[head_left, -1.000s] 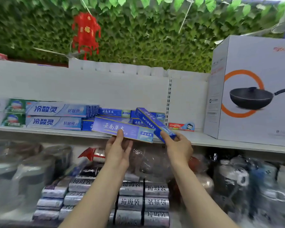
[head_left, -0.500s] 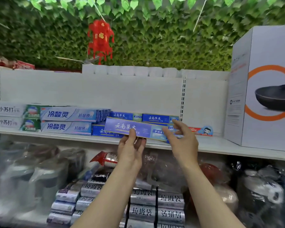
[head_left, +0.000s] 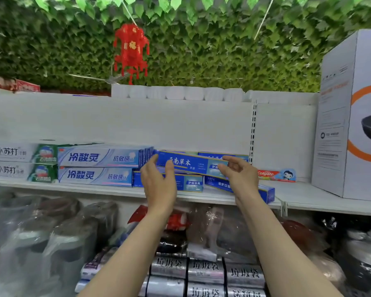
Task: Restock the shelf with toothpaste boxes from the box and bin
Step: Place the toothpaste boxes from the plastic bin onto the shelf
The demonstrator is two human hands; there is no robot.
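A blue toothpaste box lies slightly tilted on top of other blue boxes on the white shelf. My left hand touches its left end, with the thumb up beside the end and straight fingers in front. At the box's right end, my right hand pinches it between thumb and fingers. Another blue box lies at an angle on the shelf under my right wrist, its end poking over the front edge. No supply box or bin is in view.
Pale blue boxes and white-green boxes fill the shelf's left. A Colgate box and a large pan carton stand to the right. Below are wrapped goods and bin-bag rolls. A red lantern hangs above.
The box my left hand held went up onto the blue stack. My right hand let go of its angled box, which now lies on the shelf, and took the top box's right end.
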